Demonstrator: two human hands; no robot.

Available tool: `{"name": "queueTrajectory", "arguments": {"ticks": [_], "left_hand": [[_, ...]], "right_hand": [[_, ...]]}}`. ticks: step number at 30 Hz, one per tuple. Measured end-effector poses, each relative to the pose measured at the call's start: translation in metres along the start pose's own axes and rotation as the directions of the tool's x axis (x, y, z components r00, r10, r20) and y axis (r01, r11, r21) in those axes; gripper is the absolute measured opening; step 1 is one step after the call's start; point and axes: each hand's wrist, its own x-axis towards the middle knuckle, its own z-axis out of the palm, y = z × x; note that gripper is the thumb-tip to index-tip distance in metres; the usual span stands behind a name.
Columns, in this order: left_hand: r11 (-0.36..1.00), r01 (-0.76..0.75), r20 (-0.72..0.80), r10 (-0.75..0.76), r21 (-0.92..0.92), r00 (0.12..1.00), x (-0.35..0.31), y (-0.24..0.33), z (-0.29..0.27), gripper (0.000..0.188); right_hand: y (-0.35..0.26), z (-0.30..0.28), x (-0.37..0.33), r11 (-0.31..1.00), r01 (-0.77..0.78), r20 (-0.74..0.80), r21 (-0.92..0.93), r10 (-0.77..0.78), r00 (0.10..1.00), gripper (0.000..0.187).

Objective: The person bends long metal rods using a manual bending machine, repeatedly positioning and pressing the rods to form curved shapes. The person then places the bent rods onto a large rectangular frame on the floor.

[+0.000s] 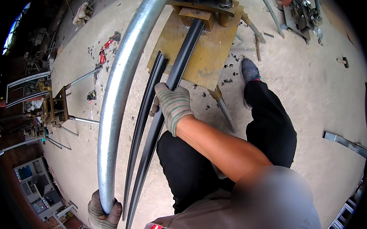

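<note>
My left hand (102,218), in a grey-green striped work glove, is wrapped round the lower end of a long galvanized steel pipe (113,89). The pipe rises past the top edge of the view and looks curved. In a matching glove, my right hand (174,104) grips a black metal bar (186,52). Its far end meets the block (197,17) of a brownish machine, where the tip is hidden. A second black bar (142,110) runs beside it on the left, close to my right fingertips; whether they touch it, I cannot tell.
Below the block lies a yellowish metal plate (211,59), with a leg (222,106) slanting to the concrete floor. Another machine (56,104) stands at left, near a control cabinet (38,188). A hammer (343,61) and a metal profile (345,143) lie at right.
</note>
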Motion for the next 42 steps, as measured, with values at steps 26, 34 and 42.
{"name": "queueTrajectory", "arguments": {"ticks": [26, 34, 42], "left_hand": [[0.987, -0.161, -0.164, 0.154, -0.029, 0.974, 0.006, 0.006, 0.006, 0.041], [0.926, -0.118, -0.323, -0.005, -0.359, 0.946, 0.002, 0.008, 0.013, 0.048], [0.929, -0.163, -0.363, 0.034, -0.332, 0.931, 0.003, -0.005, 0.010, 0.041]], "right_hand": [[-0.011, -0.018, 0.002, 0.945, 0.132, 0.082, -0.299, -0.113, 0.990, 0.033], [-0.071, -0.020, -0.048, -0.035, 0.794, 0.294, -0.607, -0.938, 0.183, 0.044], [-0.098, 0.065, -0.105, -0.602, 0.797, 0.933, -0.057, -0.316, -0.171, 0.032]]}}
